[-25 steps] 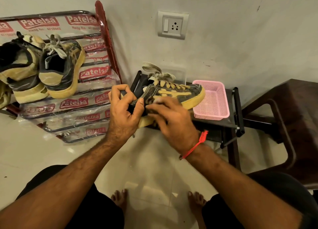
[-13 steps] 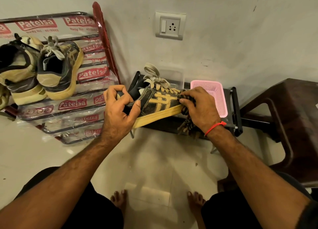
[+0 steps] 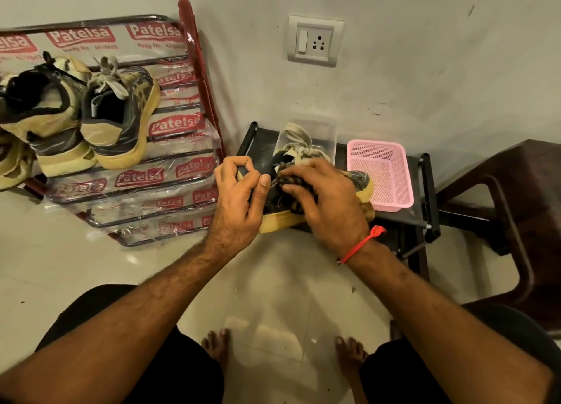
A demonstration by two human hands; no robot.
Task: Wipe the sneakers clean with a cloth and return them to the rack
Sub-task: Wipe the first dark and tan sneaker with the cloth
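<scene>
While the left hand (image 3: 239, 203) clamps the heel of the black-and-tan lace-up sneaker (image 3: 315, 191) to steady it, the right hand (image 3: 324, 200) presses a bunched brown patterned cloth (image 3: 288, 182) against its side. Beyond: pink mesh plastic basket (image 3: 391, 172). Leftward: plastic-wrapped red metal rack (image 3: 170, 148), shoes shelved.
</scene>
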